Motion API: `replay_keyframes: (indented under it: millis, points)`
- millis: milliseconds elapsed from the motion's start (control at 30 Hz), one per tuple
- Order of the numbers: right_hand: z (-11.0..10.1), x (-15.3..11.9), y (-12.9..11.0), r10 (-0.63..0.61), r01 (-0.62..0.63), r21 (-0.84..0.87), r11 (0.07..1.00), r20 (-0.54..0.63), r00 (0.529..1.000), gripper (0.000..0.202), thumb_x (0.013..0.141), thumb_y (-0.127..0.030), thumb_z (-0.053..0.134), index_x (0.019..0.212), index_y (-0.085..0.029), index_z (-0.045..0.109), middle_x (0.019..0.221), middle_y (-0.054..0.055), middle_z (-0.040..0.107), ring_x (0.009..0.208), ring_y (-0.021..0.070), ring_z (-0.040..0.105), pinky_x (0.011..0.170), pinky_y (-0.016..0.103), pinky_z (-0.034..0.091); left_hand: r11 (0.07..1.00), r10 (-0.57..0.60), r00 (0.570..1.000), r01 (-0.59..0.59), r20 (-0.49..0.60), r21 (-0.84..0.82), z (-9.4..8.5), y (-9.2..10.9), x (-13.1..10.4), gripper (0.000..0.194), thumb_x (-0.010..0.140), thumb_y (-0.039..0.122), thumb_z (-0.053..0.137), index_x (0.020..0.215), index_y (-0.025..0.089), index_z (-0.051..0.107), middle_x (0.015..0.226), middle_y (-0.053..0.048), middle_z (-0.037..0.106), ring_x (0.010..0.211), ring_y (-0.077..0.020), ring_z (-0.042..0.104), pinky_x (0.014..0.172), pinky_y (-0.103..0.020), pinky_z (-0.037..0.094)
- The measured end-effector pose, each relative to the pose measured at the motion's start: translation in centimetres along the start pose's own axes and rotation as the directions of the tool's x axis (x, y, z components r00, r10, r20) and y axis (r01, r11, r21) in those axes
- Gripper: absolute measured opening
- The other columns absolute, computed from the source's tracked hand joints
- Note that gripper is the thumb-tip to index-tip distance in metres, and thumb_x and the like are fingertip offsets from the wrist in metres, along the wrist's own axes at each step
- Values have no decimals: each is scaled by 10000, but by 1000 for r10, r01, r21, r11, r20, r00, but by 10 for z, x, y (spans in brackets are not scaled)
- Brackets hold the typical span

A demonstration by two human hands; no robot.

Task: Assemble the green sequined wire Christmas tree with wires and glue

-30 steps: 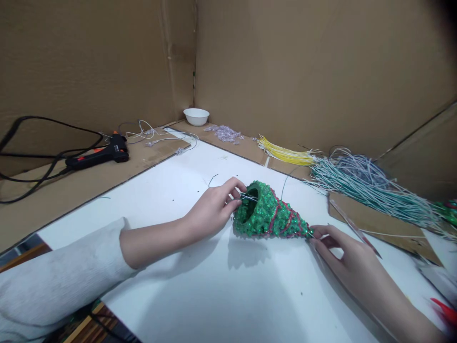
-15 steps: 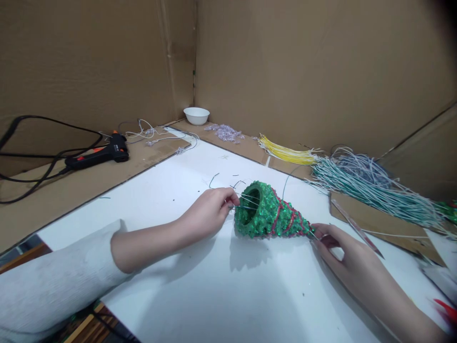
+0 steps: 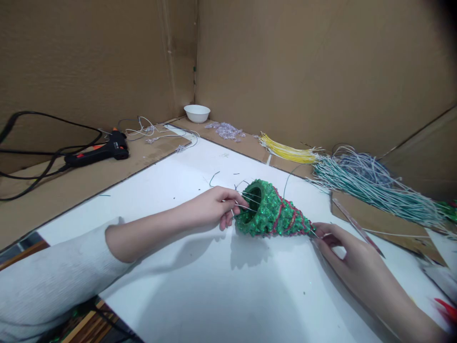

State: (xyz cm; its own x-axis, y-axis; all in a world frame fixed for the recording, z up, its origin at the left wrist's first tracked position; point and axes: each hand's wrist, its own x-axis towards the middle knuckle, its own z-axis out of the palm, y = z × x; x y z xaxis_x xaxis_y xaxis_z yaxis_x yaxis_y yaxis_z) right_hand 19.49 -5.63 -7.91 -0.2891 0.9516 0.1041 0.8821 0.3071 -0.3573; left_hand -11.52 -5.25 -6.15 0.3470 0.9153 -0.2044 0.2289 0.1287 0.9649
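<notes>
A green beaded cone (image 3: 266, 214), wound with red strands and shaped like a small Christmas tree, lies tilted on its side with its hollow base facing left. Thin pale wires (image 3: 252, 196) come out of that opening. My left hand (image 3: 223, 207) is at the base with its fingers closed on the wires. At the narrow tip, my right hand (image 3: 342, 247) pinches the cone's end, where a short bit of wire shows. The cone casts a shadow on the white board (image 3: 221, 295) below it.
On cardboard at the left lies a black glue gun (image 3: 98, 151) with its cable. A white bowl (image 3: 197, 113) and clear beads (image 3: 225, 131) sit at the back. Bundles of yellow wires (image 3: 289, 150) and green wires (image 3: 374, 190) lie at the right, near tweezers (image 3: 357, 226).
My left hand has shifted slightly right, closer to the cone's opening, and its lower fingers have come into view. The right hand and the cone stay nearly in place.
</notes>
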Motion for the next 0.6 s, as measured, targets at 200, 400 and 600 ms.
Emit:
replay_keyframes:
  millis: [200,400,600]
  points:
    - [2,-1,3,38,-37,12,999,-43,998,198,840,-408,450,938,-257,532,976,21,655,733,158,639,610,259,474,982,-91,995,94,29,-162,1,7,-2,143,855,193,453,880,126,577,695,-6,544,547,-97,553,498,-234,473]
    - [2,-1,2,46,-46,7,999,-43,998,206,838,-410,446,949,-260,534,922,18,654,716,154,627,580,247,467,996,-80,997,81,11,-49,-1,5,-1,93,773,153,559,861,131,580,674,0,574,565,-103,554,553,-254,478]
    - [0,-1,3,52,-52,18,998,-30,998,216,832,-413,454,938,-250,547,920,30,664,711,163,631,576,254,463,972,22,1000,-21,-3,233,-8,6,-3,124,800,183,521,887,146,602,793,-34,635,617,-116,548,571,-258,442]
